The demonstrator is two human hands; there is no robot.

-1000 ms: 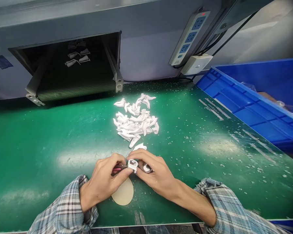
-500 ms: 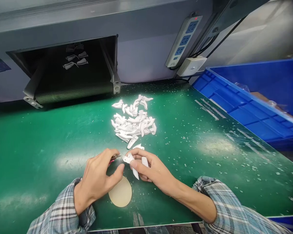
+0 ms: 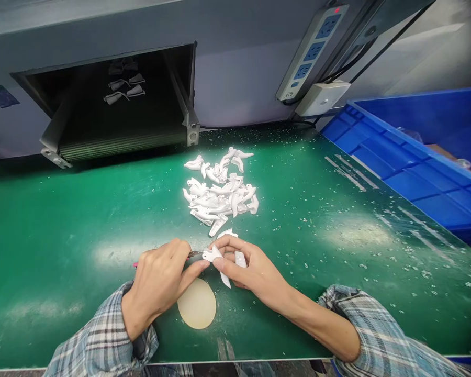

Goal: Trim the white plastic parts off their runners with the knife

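several white plastic parts (image 3: 115,98) lie on the dark conveyor belt (image 3: 118,123) at far left, so i judge plenty is left. next, my left hand (image 3: 159,277) has its fingers curled around a slim pink-ended tool (image 3: 195,253), tip close to the holed end of a white hooked piece (image 3: 211,255); i'd call that one unfinished. a heap of similar pieces (image 3: 220,199) lies beyond, done or waiting, i can't tell. my right hand (image 3: 255,267) pinches the hooked piece between thumb and fingers, a second piece (image 3: 240,259) tucked in its grasp. hidden from me: the farthest belt parts, in shadow; most of the tool, under the left fingers; the blue crate (image 3: 412,178), cut off at right.
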